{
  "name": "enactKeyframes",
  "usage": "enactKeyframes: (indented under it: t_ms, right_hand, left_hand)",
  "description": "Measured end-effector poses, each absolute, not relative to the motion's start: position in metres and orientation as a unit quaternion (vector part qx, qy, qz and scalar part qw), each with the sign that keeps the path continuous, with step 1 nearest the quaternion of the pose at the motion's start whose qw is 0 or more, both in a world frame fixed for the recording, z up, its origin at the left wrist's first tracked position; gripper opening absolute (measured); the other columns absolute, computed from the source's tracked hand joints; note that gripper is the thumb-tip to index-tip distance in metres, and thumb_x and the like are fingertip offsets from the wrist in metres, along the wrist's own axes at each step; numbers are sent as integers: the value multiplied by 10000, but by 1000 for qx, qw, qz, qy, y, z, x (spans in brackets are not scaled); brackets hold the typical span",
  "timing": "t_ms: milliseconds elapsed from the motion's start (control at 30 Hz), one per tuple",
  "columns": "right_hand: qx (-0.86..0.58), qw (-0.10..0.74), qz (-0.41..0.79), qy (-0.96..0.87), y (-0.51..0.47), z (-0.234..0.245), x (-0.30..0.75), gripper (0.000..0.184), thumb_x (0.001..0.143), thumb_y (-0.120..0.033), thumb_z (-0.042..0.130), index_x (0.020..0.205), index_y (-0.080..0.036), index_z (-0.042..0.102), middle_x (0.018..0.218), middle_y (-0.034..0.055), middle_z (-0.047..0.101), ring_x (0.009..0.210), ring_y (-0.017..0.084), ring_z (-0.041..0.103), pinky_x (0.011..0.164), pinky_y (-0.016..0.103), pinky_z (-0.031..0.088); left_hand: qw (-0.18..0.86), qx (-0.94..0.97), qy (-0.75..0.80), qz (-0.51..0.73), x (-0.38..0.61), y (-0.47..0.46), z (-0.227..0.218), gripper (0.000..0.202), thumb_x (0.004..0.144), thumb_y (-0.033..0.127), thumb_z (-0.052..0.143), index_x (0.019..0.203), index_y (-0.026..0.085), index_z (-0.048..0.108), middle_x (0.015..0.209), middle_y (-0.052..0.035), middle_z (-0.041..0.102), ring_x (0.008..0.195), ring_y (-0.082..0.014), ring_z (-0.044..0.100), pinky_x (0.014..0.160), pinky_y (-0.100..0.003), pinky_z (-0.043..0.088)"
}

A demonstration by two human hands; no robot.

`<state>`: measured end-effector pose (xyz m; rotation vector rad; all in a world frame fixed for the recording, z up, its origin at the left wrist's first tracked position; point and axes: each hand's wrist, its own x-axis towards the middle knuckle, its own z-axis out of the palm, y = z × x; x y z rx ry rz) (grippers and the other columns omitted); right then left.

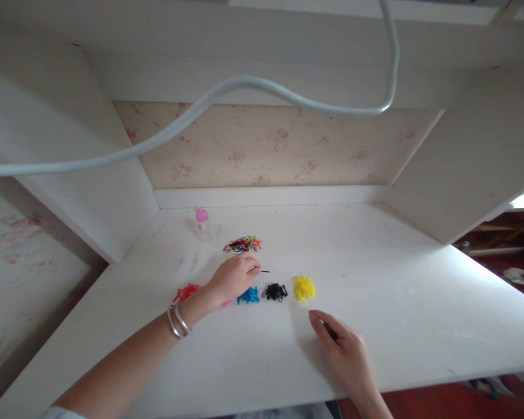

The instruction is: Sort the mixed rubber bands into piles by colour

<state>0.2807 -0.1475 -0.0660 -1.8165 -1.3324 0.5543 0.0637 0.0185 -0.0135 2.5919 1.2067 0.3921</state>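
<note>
My left hand point(234, 277), with two silver bangles on the wrist, pinches a small black band just below a mixed pile of coloured bands point(243, 244). In a row on the white desk lie a red pile point(185, 292), a blue pile point(248, 295), a black pile point(275, 291) and a yellow pile point(303, 287). A bit of pink shows under my left hand. My right hand point(343, 349) rests on the desk below the yellow pile, its fingers curled loosely, with something dark under them that I cannot make out.
A small clear bottle with a pink cap point(202, 223) stands at the back left of the desk point(397, 279). White side panels close the desk in. A grey cable point(244, 81) hangs across the top of the view.
</note>
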Motion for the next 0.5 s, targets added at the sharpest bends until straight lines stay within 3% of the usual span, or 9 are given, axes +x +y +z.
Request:
enactKeyframes:
  t_ms: [500]
  right_hand:
    - [-712,400,213,-536,-148,-64,280,376,834,-480,482,850,-192,724,597,10,627,491,115,511,480,191,414]
  left_hand:
    - [146,929,333,65,106,30,-25,226,849,309,499,821,264,719,848,-28,624,750,-156,598,680,-247,430]
